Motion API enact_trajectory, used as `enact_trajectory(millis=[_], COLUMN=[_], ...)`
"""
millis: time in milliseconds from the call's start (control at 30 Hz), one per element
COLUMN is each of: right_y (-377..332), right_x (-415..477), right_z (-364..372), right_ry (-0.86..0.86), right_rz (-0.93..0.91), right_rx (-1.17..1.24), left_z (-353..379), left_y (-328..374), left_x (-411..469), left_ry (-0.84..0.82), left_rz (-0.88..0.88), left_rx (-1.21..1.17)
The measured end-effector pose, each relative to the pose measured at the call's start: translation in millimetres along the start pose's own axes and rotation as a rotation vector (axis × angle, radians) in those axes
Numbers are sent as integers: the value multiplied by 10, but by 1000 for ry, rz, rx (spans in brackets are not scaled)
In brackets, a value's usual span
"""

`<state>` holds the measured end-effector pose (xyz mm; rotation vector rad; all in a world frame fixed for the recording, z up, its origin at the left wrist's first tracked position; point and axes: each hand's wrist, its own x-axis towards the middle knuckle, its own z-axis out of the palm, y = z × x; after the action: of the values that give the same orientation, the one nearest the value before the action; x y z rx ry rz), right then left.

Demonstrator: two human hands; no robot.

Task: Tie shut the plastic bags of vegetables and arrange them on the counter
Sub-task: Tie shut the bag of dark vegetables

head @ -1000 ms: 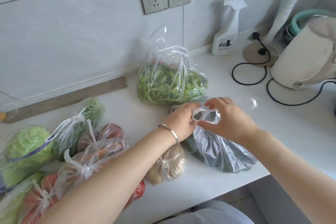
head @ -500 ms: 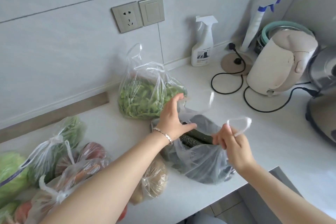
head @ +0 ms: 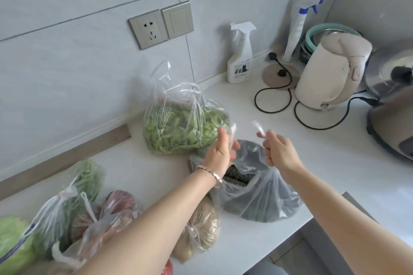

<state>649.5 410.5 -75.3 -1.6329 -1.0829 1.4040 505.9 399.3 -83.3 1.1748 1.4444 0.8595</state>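
While the left hand (head: 220,152) and right hand (head: 279,152) each pinch a handle, the cucumber bag (head: 257,198) sits untied on the counter (head: 335,163).
Both hands are curled into loose fists, thumbs uppermost. They grip the left handle (head: 232,128) and right handle (head: 257,125) as twisted strips, raised above the bag's mouth and held a little apart, probably so the ends can be crossed into a knot. Just behind stands an untied bag of green pods (head: 185,127), and knotted bags (head: 67,207) lie to the left.

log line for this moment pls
phase: tying | left hand: grips left handle | right hand: grips right handle | cucumber bag: on counter, mouth open, no knot yet
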Motion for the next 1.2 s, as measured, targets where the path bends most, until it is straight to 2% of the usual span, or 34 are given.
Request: enact_trajectory(millis=[100, 200, 267, 333, 467, 533, 633, 700, 767, 900, 1000, 1100, 1167, 1200], right_y=[5, 59, 117, 158, 223, 222, 175, 142, 132, 192, 201, 146, 79, 55], right_x=[44, 49, 36, 8, 82, 129, 287, 434, 544, 697, 722, 696, 650, 629], right_z=[176, 262, 291, 306, 155, 58, -94, -191, -242, -248, -199, -179, -208, -233], right_ry=[73, 120, 34, -66, -308, -345, -228, -243, -258, -207, -290, -407, -547, -664], right_rz=[-5, 1, -55, -117, -215, -247, -73, 96, 218, 382, 238, 34, -23, 11], right_rx=[-40, 13, 3, -9, 24, -16, 216, 380, 409, 171, -121, -341, -426, -386], left_z=[61, 134, 187, 227, 379, 464, 603, 689, 719, 712, 654, 542, 472, 438], left_y=[-34, -55, -104, -143, -68, -18, 27, 27, -30, -166, -89, 22, 45, 47], left_x=[-36, -19, 28, 81, 216, 270, 286, 216, 116, 15, 31, 130, 216, 260], left_ry=[3, 171, 291, 330, 464, 529, 539, 518, 458, 322, 357, 355, 345, 342], left_rz=[-26, -98, -208, -270, -187, -121, -59, -23, 16, 239, 318, 303, 290, 285], left_rx=[30, -75, -164, -194, -247, -194, 57, 112, 148, 472, 532, 528, 523, 521])
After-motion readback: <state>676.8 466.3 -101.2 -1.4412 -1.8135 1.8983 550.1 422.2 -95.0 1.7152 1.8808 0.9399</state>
